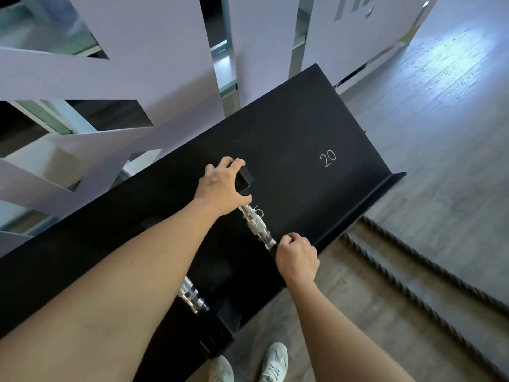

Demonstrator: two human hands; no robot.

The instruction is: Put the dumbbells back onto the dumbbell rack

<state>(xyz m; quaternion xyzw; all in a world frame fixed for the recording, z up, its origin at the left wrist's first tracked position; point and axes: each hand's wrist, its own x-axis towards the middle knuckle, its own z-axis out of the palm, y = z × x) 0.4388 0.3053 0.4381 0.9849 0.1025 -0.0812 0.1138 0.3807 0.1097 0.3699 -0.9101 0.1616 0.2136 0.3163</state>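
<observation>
A black dumbbell with a knurled chrome handle (256, 224) lies on the sloped black rack shelf (303, 128), over a white number partly hidden by the handle. My left hand (223, 187) grips its far black head (243, 177). My right hand (297, 257) is closed over its near head at the shelf's front lip, hiding that head. A second dumbbell (191, 295) rests on the shelf nearer to me, mostly covered by my left forearm. The shelf space marked "20" (327, 158) to the right holds nothing.
Two thick black battle ropes (429, 274) run across the wooden floor right of the rack. My white shoes (272, 362) stand at the rack's front edge. A grey cut-out wall panel with mirror strips (154, 78) rises behind the rack.
</observation>
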